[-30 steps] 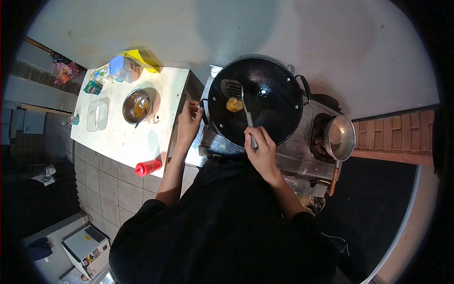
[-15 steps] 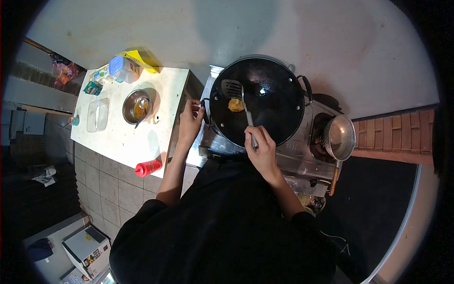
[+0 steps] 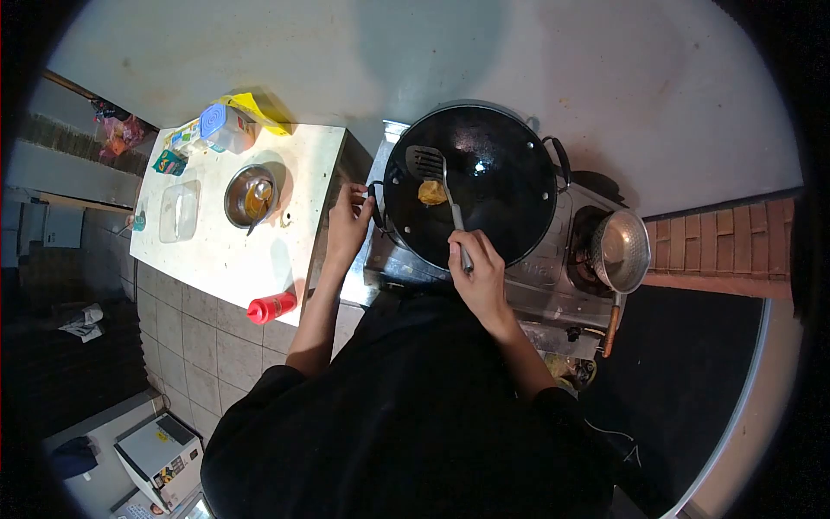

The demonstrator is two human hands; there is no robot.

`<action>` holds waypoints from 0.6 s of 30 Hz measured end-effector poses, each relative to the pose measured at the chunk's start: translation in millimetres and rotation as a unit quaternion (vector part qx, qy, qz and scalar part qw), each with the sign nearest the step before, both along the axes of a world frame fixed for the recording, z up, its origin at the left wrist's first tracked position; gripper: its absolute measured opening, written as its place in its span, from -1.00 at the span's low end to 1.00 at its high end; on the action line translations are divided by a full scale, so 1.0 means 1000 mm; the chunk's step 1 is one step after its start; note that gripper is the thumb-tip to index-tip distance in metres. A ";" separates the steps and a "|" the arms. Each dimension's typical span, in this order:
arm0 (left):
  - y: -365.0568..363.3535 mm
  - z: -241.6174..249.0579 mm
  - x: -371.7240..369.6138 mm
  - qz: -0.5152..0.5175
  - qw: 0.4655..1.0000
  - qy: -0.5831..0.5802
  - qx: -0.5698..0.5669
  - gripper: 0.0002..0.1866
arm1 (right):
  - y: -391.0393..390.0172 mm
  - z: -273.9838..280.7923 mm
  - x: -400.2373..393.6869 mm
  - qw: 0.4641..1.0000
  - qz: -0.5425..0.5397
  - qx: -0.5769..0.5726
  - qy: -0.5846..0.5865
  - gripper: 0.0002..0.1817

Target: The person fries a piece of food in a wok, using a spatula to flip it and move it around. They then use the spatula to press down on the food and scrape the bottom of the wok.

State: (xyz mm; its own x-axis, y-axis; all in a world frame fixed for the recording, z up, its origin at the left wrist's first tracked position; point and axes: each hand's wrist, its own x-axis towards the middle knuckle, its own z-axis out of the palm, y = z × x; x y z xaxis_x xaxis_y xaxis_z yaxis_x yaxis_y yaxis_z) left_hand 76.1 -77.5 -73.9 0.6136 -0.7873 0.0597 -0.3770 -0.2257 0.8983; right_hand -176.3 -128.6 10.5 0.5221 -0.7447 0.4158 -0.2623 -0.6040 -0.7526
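Observation:
A large black wok [image 3: 510, 208] sits on the stove. My right hand [image 3: 477, 270] is closed round the grey handle of a slotted spatula [image 3: 425, 163]. The spatula's dark slotted head lies inside the wok on its left side. Just below that head, touching or close to it, is a small golden-yellow piece of food [image 3: 431, 193]. My left hand [image 3: 348, 216] is at the wok's left side handle [image 3: 377, 208], fingers curled and thumb against it; part of the grip is hidden.
Right of the wok, a metal saucepan [image 3: 621, 251] rests on the second burner. On the white table [image 3: 220, 268] stand a steel bowl [image 3: 242, 197] with a spoon and yellowish liquid, a clear tray [image 3: 179, 210], a lidded container [image 3: 226, 128] and a red bottle [image 3: 271, 308].

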 end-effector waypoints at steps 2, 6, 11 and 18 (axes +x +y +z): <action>0.000 -0.001 0.001 -0.003 1.000 0.001 -0.001 -0.73 | -0.001 0.000 0.001 1.000 -0.001 -0.001 -0.001 -0.85; 0.000 -0.002 0.001 -0.003 1.000 0.004 -0.006 -0.73 | -0.002 0.000 0.002 1.000 0.000 -0.002 -0.003 -0.84; 0.001 0.003 -0.001 -0.004 1.000 0.011 0.001 -0.72 | -0.001 -0.001 0.002 1.000 -0.001 0.002 -0.001 -0.84; 0.002 -0.001 -0.001 0.002 1.000 0.013 -0.017 -0.68 | 0.001 0.001 0.001 1.000 0.000 0.015 0.008 -0.84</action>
